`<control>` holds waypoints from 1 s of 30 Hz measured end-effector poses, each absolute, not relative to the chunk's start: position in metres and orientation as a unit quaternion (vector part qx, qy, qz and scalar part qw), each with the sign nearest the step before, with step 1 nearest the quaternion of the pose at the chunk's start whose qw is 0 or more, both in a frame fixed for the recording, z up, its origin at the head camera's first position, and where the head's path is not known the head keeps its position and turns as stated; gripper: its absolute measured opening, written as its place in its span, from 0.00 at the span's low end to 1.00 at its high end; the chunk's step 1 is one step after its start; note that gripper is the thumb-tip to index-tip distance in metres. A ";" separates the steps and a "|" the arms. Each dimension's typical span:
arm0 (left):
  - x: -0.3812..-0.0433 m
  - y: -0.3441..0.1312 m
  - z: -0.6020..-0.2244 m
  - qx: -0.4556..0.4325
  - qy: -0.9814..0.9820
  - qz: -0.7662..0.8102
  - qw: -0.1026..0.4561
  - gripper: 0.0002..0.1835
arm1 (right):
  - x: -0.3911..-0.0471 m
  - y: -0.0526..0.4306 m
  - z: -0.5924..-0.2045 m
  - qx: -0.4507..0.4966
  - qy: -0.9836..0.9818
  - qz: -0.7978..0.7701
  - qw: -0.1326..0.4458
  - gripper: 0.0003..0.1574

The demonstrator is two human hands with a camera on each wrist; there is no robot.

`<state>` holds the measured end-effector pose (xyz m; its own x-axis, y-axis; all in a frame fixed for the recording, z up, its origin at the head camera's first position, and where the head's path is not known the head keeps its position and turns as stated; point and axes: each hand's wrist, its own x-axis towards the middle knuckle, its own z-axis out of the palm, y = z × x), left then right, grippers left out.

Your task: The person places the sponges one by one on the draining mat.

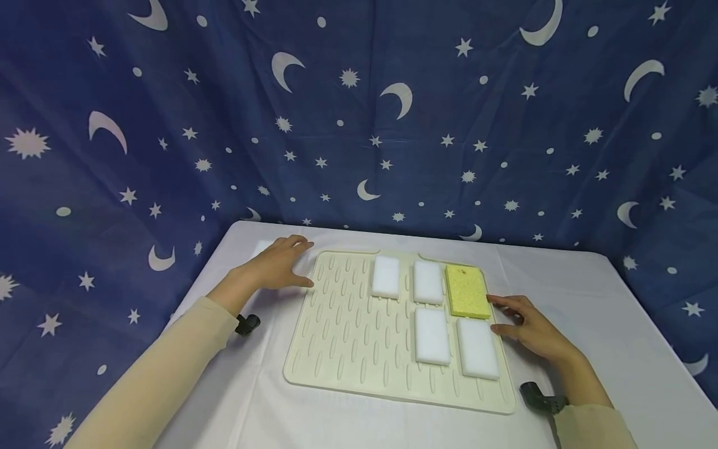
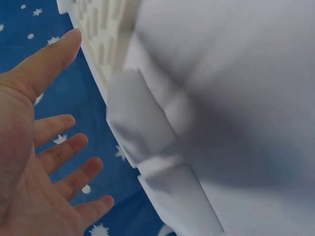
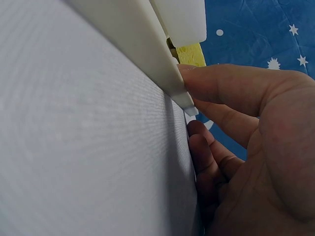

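Note:
My left hand (image 1: pixel 280 265) hovers beside the left edge of the cream ribbed mat (image 1: pixel 336 312), thumb and fingers spread, holding nothing. Two white blocks (image 2: pixel 140 118) lie close by it in the left wrist view, mostly hidden behind the hand in the head view. On the other side, my right hand (image 1: pixel 530 327) touches the mat's right edge with thumb and fingertips, its fingers slightly bent. Just inside those fingertips lie a yellow sponge (image 1: pixel 467 292) and a white sponge block (image 1: pixel 477 349). Other white sponge blocks (image 1: pixel 432 337) lie upright lengthwise to their left.
A white cloth (image 1: pixel 247 399) covers the table. Behind it hangs a dark blue curtain (image 1: pixel 336 125) with moons and stars. Each wrist wears a small black camera (image 1: pixel 541 399). The mat's left half shows bare ribs.

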<state>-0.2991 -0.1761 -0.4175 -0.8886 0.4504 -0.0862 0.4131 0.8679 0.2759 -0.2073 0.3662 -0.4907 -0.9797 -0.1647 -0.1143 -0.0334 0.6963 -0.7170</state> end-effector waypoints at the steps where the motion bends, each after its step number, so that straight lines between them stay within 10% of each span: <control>1: -0.300 -0.179 -0.418 0.224 0.964 0.124 0.075 0.53 | -0.207 0.366 -0.491 -0.054 0.917 -0.386 0.084 0.46; 30: -0.326 -0.207 -0.440 0.205 0.962 0.146 0.103 0.50 | -0.208 0.368 -0.495 -0.056 0.917 -0.387 0.079 0.45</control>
<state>-0.3255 -0.2068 -0.4401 -0.8949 0.4246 -0.1377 0.3644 0.8731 0.3239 -0.2082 0.3682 -0.4947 -0.9810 -0.1651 -0.1018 -0.0420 0.6934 -0.7193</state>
